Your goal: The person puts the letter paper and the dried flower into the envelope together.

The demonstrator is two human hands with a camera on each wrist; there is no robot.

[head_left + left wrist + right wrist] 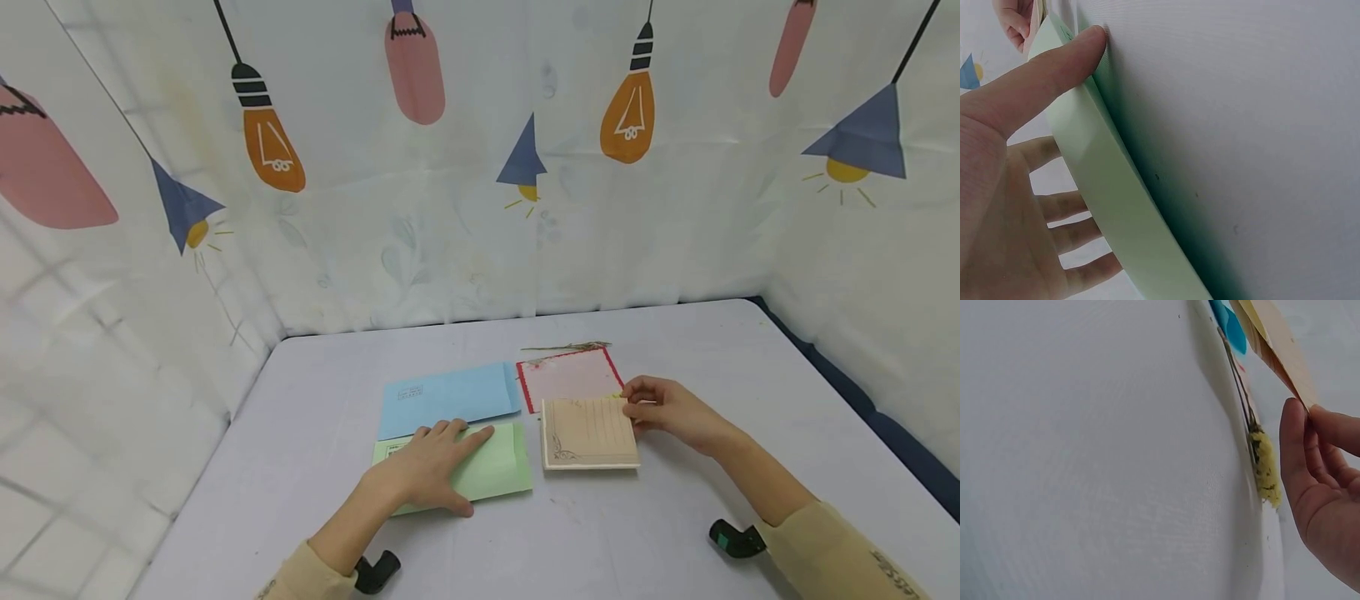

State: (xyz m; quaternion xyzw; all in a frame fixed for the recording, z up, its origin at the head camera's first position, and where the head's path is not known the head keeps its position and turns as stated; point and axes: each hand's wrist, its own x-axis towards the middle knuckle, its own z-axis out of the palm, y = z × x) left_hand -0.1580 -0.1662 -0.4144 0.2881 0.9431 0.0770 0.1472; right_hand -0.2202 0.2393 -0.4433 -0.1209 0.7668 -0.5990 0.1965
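My left hand (427, 467) rests with spread fingers on a light green envelope (495, 467). In the left wrist view the thumb lies over the near edge of that green envelope (1097, 169), and the other fingers reach across its face. To the right, my right hand (667, 410) pinches the upper right corner of beige lined notepaper (592, 437), which has a scroll design in one corner. Thumb and forefinger meet on that corner of the notepaper (1285, 356) in the right wrist view. Whether one sheet or several are pinched, I cannot tell.
A blue envelope (450, 396) lies behind the green one. Beyond the notepaper is a pink card (570, 375) with a red border, with a dried sprig (570, 347) behind it. A yellow dried flower (1265, 465) shows near the right fingers. A white cloth covers the table (315, 400).
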